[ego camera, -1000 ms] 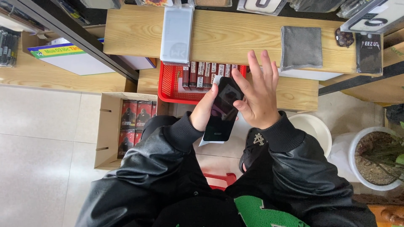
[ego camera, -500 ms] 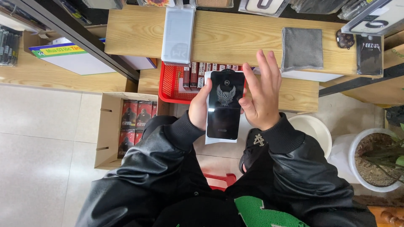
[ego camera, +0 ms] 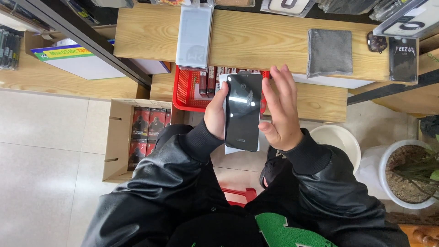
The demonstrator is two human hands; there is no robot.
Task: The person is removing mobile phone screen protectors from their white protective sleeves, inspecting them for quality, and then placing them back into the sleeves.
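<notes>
Far left on the floor sits a cardboard box w/ dark red packs, next to it a red basket under the wooden desk, which carries a white flat pack and a grey cloth. Left hand is clamped on the left edge of a black phone, held upright approx. mid-frame in front of the desk, above the lap. Right hand is spread flat, fingers apart, touching the phone's right edge; white bucket and plant pot stand further right.
</notes>
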